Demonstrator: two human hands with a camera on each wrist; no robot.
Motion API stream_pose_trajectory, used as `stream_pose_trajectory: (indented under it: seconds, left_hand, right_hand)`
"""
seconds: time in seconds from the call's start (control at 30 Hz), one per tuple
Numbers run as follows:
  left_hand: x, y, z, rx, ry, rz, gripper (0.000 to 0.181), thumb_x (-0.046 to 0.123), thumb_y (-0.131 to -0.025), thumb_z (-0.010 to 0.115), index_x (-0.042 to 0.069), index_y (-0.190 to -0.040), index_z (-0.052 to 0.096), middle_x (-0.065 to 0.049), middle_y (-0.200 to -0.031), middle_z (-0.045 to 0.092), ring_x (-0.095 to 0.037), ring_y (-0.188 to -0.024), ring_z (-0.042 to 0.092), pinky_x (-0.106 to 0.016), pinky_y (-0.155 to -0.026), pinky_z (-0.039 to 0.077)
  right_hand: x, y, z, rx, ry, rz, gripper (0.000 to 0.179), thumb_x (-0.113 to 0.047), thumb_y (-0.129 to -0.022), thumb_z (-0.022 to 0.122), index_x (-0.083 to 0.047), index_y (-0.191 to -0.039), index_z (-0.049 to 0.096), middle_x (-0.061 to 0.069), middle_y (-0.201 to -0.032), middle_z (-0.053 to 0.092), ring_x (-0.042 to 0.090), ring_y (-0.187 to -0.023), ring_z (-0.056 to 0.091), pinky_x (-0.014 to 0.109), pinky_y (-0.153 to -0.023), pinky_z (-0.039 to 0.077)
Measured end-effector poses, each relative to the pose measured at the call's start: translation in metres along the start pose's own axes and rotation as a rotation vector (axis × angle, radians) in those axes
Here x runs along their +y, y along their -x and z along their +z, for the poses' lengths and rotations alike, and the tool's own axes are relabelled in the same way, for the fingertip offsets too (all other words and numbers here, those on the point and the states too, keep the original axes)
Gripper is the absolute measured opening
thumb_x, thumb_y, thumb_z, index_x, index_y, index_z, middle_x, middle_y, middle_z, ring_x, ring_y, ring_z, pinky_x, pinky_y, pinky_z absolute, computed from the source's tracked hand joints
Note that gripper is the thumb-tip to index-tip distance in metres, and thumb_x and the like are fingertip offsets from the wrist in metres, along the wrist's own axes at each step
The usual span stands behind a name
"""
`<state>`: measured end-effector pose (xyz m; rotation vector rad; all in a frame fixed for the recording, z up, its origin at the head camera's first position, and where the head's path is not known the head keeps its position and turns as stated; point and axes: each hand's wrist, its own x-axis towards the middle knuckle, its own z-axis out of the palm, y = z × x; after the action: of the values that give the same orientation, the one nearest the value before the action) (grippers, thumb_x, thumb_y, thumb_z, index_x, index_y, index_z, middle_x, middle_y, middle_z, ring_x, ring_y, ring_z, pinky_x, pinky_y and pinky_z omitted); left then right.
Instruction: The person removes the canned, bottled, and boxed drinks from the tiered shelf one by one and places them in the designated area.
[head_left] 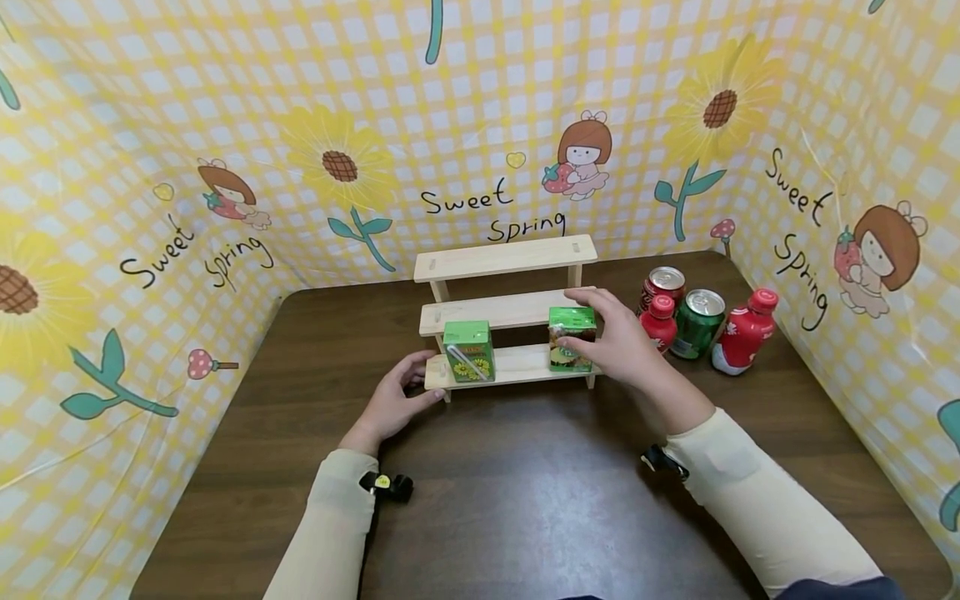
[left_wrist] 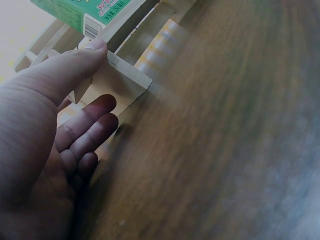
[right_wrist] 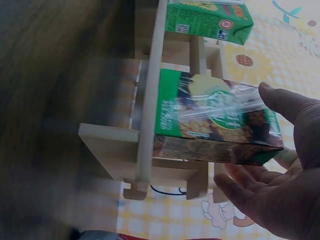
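A three-tier wooden stand [head_left: 517, 365] holds two green drink cartons on its lowest step. My left hand [head_left: 397, 398] grips the stand's left end. In the left wrist view its thumb [left_wrist: 82, 65] lies along the step's edge, with other fingers below by the side panel. Close by stands the left carton [head_left: 469, 363], with a straw on its front. At the step's other end, my right hand [head_left: 618, 337] holds the right carton [right_wrist: 215, 110], which is upright with brown pictures. The thumb is at its front and the fingers reach behind it.
Right of the stand are a dark red can [head_left: 663, 286], a green can [head_left: 699, 325] and two red bottles, one nearer [head_left: 744, 333] and one partly behind my right hand [head_left: 658, 323]. Checked cloth walls [head_left: 465, 108] surround the brown table [head_left: 510, 483].
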<state>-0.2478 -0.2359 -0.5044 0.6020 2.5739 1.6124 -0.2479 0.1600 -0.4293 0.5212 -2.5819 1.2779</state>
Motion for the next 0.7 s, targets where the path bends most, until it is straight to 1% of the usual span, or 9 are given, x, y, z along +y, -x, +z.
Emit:
stream_pose_trajectory:
  seconds: [0.17,0.3,0.47,0.7]
  left_hand:
    - [0.003,0.0005,-0.0001,-0.007,0.0,-0.012,0.068,0.005,-0.093,0.08,-0.005,-0.151,0.047,-0.027,-0.123,0.067,-0.042,-0.114,0.059,-0.059,-0.1,0.043]
    - [0.0044,0.001,-0.0003,-0.008,0.002,-0.016,0.068,0.005,-0.094,0.08,-0.006,-0.151,0.046,-0.028,-0.124,0.067,-0.043,-0.114,0.058,-0.06,-0.099,0.043]
    - [0.0049,0.0011,-0.0007,-0.007,0.016,-0.019,0.068,0.006,-0.093,0.08,-0.005,-0.151,0.046,-0.029,-0.125,0.066,-0.045,-0.115,0.058,-0.064,-0.101,0.041]
    - [0.0038,0.0009,-0.0004,-0.013,0.015,-0.02,0.068,0.006,-0.093,0.08,-0.004,-0.151,0.047,-0.029,-0.124,0.066,-0.045,-0.115,0.058,-0.063,-0.101,0.041]
  right_hand:
    - [0.0036,-0.0006,0.0054,-0.002,-0.047,0.024,0.068,-0.019,-0.087,0.089,-0.012,-0.147,0.058,0.006,-0.145,0.056,0.029,-0.123,0.058,0.05,-0.099,0.049]
    - [0.0045,-0.0017,0.0069,-0.006,-0.093,0.07,0.067,-0.019,-0.087,0.089,-0.014,-0.147,0.059,0.008,-0.143,0.059,0.029,-0.118,0.06,0.048,-0.094,0.051]
    - [0.0071,-0.0027,0.0075,-0.041,-0.094,0.127,0.069,-0.023,-0.087,0.09,-0.018,-0.148,0.058,0.013,-0.137,0.062,0.03,-0.114,0.06,0.048,-0.093,0.05]
    - [0.0099,-0.0021,0.0076,-0.066,-0.117,0.146,0.065,-0.021,-0.087,0.089,-0.02,-0.145,0.06,0.013,-0.127,0.065,0.03,-0.106,0.061,0.045,-0.086,0.051]
